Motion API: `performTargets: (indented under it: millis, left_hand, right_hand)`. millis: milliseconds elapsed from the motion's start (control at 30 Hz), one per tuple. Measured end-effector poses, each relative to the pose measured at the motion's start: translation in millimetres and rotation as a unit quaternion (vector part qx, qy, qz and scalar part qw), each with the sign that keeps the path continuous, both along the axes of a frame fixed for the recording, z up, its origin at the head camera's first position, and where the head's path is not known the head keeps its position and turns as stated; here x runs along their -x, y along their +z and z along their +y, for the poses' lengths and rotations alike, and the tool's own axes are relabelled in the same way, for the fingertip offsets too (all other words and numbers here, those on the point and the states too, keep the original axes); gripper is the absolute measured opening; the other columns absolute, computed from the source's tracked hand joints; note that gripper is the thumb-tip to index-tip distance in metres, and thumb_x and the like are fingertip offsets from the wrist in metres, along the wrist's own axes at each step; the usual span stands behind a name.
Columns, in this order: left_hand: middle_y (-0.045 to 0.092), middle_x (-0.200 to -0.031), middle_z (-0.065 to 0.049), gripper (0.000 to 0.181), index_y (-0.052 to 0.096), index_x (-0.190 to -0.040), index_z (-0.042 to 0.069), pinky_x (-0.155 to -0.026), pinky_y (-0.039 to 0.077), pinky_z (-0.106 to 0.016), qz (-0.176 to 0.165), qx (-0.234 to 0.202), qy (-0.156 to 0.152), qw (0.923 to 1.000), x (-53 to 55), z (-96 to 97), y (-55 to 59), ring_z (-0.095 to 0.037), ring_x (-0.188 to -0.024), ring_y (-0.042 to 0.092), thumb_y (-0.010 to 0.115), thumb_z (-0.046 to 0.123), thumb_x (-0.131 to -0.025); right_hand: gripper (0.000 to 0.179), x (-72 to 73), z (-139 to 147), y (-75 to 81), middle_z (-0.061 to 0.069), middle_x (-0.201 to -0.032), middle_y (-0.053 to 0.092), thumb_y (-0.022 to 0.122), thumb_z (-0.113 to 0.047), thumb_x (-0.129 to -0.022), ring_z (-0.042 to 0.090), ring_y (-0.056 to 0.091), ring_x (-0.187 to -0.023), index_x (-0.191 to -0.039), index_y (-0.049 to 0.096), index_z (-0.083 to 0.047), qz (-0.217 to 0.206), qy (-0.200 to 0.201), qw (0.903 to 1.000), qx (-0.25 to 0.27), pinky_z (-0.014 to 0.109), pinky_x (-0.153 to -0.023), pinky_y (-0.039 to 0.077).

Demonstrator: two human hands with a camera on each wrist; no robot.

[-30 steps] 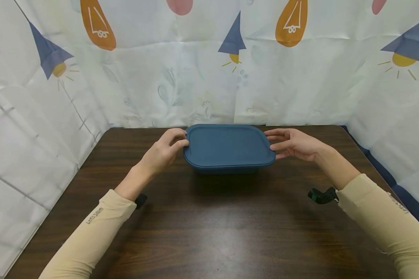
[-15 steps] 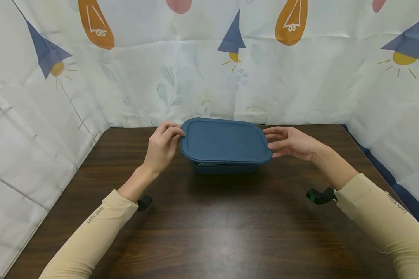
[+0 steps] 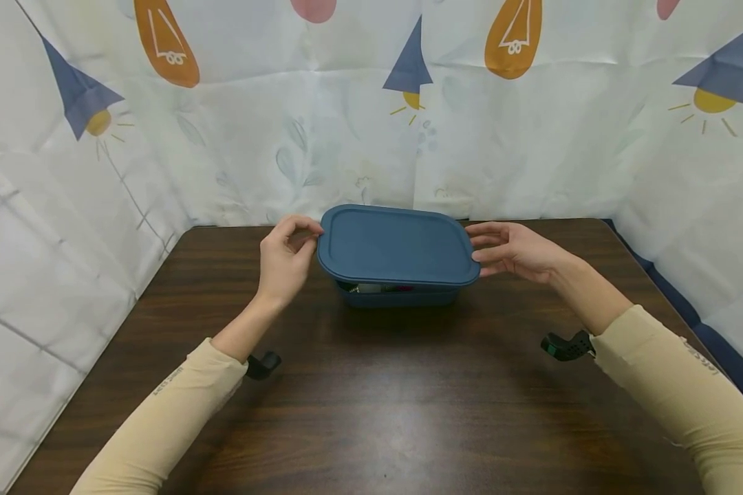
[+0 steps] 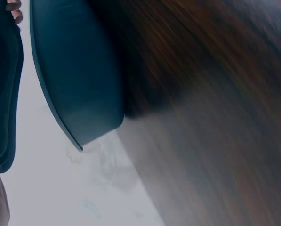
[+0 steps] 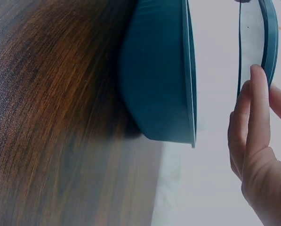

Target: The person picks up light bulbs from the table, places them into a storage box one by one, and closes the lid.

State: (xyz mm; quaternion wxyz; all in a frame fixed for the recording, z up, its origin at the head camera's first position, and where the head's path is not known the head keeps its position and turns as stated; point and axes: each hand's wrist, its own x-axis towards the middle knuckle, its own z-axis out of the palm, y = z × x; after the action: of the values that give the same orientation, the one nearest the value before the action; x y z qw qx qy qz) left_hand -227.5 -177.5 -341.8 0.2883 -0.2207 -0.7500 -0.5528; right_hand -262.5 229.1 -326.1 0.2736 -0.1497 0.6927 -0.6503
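Note:
A blue rectangular lid (image 3: 399,244) with rounded corners is held above a matching blue box (image 3: 402,298) at the back of the table. My left hand (image 3: 285,265) pinches the lid's left end between thumb and fingers. At the opposite end, my right hand (image 3: 520,253) grips the lid's edge. Through the gap under the lid, pale and pinkish contents show, too small to name. Both wrist views show the lid (image 4: 4,94) apart from the box (image 5: 159,80), which stands on the tabletop. Most of the box's inside is hidden by the lid.
The dark wood table (image 3: 396,399) runs from the box to the near edge. A white patterned curtain (image 3: 241,137) hangs close behind the box and at both sides. Dark blue fabric (image 3: 675,292) lies along the table's right edge.
The lid has come up off the box, its left end rising more, and has shifted slightly left. Both hands moved with it, and a gap has opened between lid and box.

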Motion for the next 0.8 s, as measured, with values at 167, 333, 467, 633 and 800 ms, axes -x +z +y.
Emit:
performTargets:
  millis: [167, 333, 467, 633, 800]
  left_hand:
    - [0.065, -0.106, -0.017, 0.008, 0.067, -0.104, -0.009, -0.091, 0.055, -0.025, -0.092, -0.070, -0.032, 0.9928, 5.0, -2.7, -3.3, -0.020, -0.103, 0.065, 0.062, -0.011, -0.098]
    - [0.064, -0.109, -0.010, 0.010, 0.065, -0.110, -0.005, -0.096, 0.054, -0.027, -0.203, -0.168, -0.065, 0.9626, 2.2, -2.5, 0.5, -0.021, -0.106, 0.061, 0.063, -0.003, -0.100]
    - [0.061, -0.118, -0.007, 0.029, 0.059, -0.130, -0.007, -0.101, 0.050, -0.027, -0.282, -0.206, -0.076, 0.9341, 2.7, -3.8, 3.3, -0.019, -0.114, 0.057, 0.061, -0.003, -0.102]
    - [0.053, -0.132, -0.007, 0.048, 0.045, -0.151, -0.003, -0.104, 0.046, -0.023, -0.372, -0.204, -0.102, 0.8996, 4.5, -8.3, 6.6, -0.015, -0.124, 0.052, 0.056, 0.001, -0.105]
    - [0.052, -0.137, -0.007, 0.049, 0.042, -0.154, -0.003, -0.104, 0.046, -0.021, -0.403, -0.184, -0.134, 0.8863, 6.7, -11.3, 10.5, -0.012, -0.121, 0.055, 0.054, 0.002, -0.106]
  right_hand:
    - [0.072, 0.3, 0.8, 0.8, 0.026, -0.157, 0.031, 0.059, 0.006, -0.101, 0.021, 0.068, -0.108, -0.161, 0.020, 0.002, -0.002, -0.009, 1.0000, 0.002, 0.040, -0.093, 0.058]
    - [0.071, 1.0, 0.6, -0.2, 0.026, -0.156, 0.031, 0.057, 0.006, -0.102, 0.020, 0.068, -0.109, -0.162, 0.019, 0.002, 0.004, -0.010, 0.9999, 0.003, 0.040, -0.093, 0.058]
    - [0.072, 1.9, -0.3, -1.2, 0.025, -0.156, 0.031, 0.057, 0.005, -0.102, 0.019, 0.068, -0.109, -0.162, 0.019, 0.000, 0.010, -0.013, 0.9999, -0.002, 0.040, -0.093, 0.058]
    - [0.073, 1.9, 0.5, -1.6, 0.024, -0.157, 0.031, 0.059, 0.004, -0.102, 0.019, 0.067, -0.109, -0.163, 0.018, -0.001, 0.018, -0.020, 0.9996, -0.009, 0.040, -0.092, 0.059]
    - [0.075, 1.7, 3.1, -1.6, 0.024, -0.157, 0.030, 0.060, 0.004, -0.101, 0.019, 0.067, -0.109, -0.163, 0.017, -0.002, 0.022, -0.022, 0.9994, -0.011, 0.042, -0.094, 0.058]
